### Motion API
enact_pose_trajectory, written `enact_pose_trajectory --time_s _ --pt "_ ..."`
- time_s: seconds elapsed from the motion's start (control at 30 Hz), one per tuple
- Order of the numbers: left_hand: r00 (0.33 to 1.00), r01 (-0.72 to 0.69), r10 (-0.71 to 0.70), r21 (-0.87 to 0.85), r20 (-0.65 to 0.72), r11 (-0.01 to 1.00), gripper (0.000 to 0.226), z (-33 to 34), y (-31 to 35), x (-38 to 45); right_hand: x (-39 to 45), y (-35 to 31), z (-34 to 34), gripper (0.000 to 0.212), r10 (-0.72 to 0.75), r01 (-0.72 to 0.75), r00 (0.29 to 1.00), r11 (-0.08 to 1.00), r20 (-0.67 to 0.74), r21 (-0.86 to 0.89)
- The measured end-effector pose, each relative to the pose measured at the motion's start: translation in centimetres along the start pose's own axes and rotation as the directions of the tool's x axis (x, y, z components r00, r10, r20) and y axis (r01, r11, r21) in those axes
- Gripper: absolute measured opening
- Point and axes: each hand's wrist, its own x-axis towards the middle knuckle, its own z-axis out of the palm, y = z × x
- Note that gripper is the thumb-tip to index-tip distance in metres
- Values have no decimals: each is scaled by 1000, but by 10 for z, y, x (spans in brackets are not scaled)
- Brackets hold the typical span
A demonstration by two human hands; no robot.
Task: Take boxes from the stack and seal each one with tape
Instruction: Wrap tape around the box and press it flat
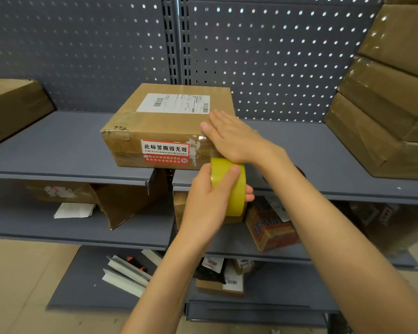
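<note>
Left hand (209,201) grips a light, slippery tape roll (229,186) by its rim; right hand (232,136), fingers flat, presses the stiff cardboard box (159,126), probably light.

You see a matt brown cardboard box (164,121) with scuffed, torn paper at one corner | its white paper label (174,103) looks smooth | glossy clear tape shines on the stacked boxes (391,92) | your tape roll (229,184) is glossy yellow plastic | the shelf (58,153) is matt grey painted metal.
</note>
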Motion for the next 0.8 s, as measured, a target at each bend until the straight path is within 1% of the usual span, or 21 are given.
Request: enact_pose_trajectory --time_s 0.17,0.27,0.37,0.47,0.53,0.67,0.73,0.8 --pt "999 43 -43 -6 -32 999 25 1 -9 -9 0 0 3 61 2 -3 1000 998 -17 -62" --pt "998 51 -50 22 -48 998 25 0 -11 -10 -2 0 4 60 4 -6 999 998 -34 -59" --pt "996 76 -71 95 -51 993 26 -2 -15 -16 -3 0 3 60 8 -10 999 998 -31 -58" --pt "993 101 -95 93 -69 990 24 -3 -20 -19 -4 -1 3 60 2 -3 999 999 -45 -33" --pt "991 113 -104 104 -87 988 27 -3 -20 -18 -4 -1 3 60 1 -2 999 1000 -46 -27" --pt "981 99 -73 142 -178 985 26 -2 -19 -20 -4 -1 3 60 0 -1 999 1000 -39 -20" --pt "977 59 -25 154 -213 986 26 -2 -20 -22 -3 0 4 60 -2 2 999 1000 -54 -9" --pt "975 11 25 161 -219 987 29 0 -21 -24 -3 -1 4 60 -5 5 998 1000 -66 1"
